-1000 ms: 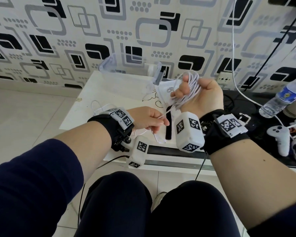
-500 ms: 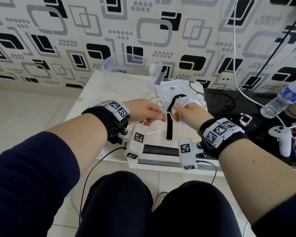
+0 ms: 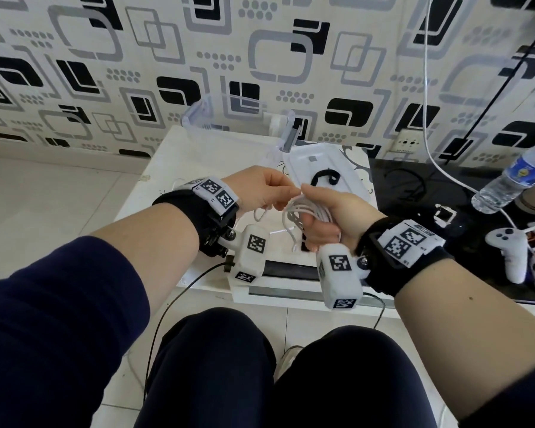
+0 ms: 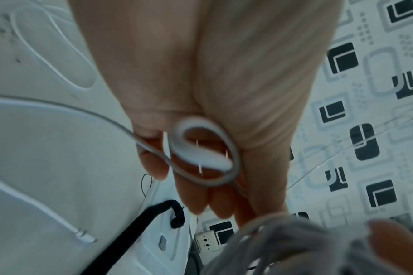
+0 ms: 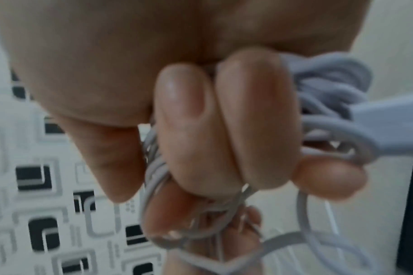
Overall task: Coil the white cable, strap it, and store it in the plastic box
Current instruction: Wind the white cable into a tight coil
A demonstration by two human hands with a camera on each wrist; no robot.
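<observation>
A white worktop (image 3: 179, 168) stands against a patterned wall, with a person seated before it and both hands raised just above its near part. At the back of the worktop stands a clear box (image 3: 198, 118), and its lid (image 3: 318, 162) lies flat to the right of it, well beyond the hands. A black strap (image 3: 323, 176) lies partly on the lid, its curled end showing past the knuckles. The right hand (image 3: 331, 214) is closed in a fist around the coiled cable (image 3: 303, 211), the loops bunched inside its fingers (image 5: 254, 119). The left hand (image 3: 260, 189) meets it, touching, and pinches the cable's free run between thumb and fingertips. The left wrist view alone shows a small loop of cable (image 4: 205, 154) lying in the left palm, and a plug end (image 4: 85, 234) resting on the worktop beside the strap (image 4: 139, 230). The right wrist view is blurred.
</observation>
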